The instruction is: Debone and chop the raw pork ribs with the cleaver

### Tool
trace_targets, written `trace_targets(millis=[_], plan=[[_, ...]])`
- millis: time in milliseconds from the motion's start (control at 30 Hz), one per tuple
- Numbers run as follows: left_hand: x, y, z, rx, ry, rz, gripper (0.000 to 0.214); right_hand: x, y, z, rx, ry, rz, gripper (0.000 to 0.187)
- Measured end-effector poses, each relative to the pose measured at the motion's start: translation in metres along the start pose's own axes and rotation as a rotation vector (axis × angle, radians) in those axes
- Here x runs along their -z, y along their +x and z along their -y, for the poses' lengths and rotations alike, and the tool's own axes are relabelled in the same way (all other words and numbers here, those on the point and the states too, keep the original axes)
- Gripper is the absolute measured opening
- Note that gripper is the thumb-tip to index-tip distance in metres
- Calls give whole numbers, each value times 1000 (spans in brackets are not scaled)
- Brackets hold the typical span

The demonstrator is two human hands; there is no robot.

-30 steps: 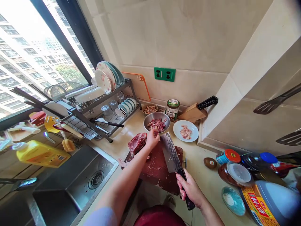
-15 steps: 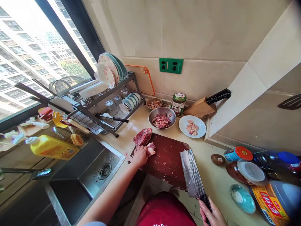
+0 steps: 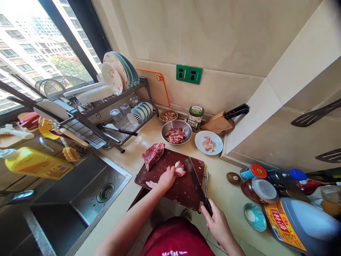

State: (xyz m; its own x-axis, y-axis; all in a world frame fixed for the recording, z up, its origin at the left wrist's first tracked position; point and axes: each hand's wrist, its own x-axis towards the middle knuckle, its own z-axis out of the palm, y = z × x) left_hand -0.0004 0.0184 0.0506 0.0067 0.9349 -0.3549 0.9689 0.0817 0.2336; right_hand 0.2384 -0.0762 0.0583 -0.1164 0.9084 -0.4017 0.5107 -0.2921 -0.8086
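Meat (image 3: 180, 169) (on board (image 3: 183, 192)) in left hand (image 3: 167, 179), cleaver (image 3: 196, 181) in right hand (image 3: 217, 219)

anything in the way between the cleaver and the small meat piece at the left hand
Nothing visible: only a strip of cutting board shows between the cleaver in the right hand and the small meat piece at the left hand's fingertips.

Meat (image 3: 180, 170) on board (image 3: 183, 188), bowl (image 3: 174, 124) behind, plate (image 3: 198, 143) right of bowl; sink (image 3: 87, 201) left

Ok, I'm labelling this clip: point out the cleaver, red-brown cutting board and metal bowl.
Cleaver (image 3: 196, 180), head view: the blade.
Red-brown cutting board (image 3: 183, 189), head view: bare near part.
Metal bowl (image 3: 174, 123), head view: inner back wall.
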Motion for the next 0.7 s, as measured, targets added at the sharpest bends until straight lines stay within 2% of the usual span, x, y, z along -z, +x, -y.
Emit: trace_targets(millis=[133,267,367,433,500,567,633,667,700], plan=[[-14,-12,8,65,142,-16,28,-6,20,21,228,-299,17,40],[-21,-15,14,66,169,-20,35,-11,39,36,202,-629,95,32],[-22,-12,9,68,132,-35,35,5,39,67,231,-625,106,28],[-21,-11,4,76,98,-34,34,24,27,99,364,-539,30,28],[-20,-11,1,85,79,-38,33,42,12,129,554,-439,-151,30],[-19,-12,0,85,79,-53,31,48,2,145,668,-331,-337,30],[-20,-13,1,76,90,-71,31,37,4,141,625,-306,-388,29],[-20,-14,1,68,99,-77,31,24,10,133,541,-348,-331,28],[-21,-14,2,60,109,-78,31,10,19,122,397,-452,-229,27]])
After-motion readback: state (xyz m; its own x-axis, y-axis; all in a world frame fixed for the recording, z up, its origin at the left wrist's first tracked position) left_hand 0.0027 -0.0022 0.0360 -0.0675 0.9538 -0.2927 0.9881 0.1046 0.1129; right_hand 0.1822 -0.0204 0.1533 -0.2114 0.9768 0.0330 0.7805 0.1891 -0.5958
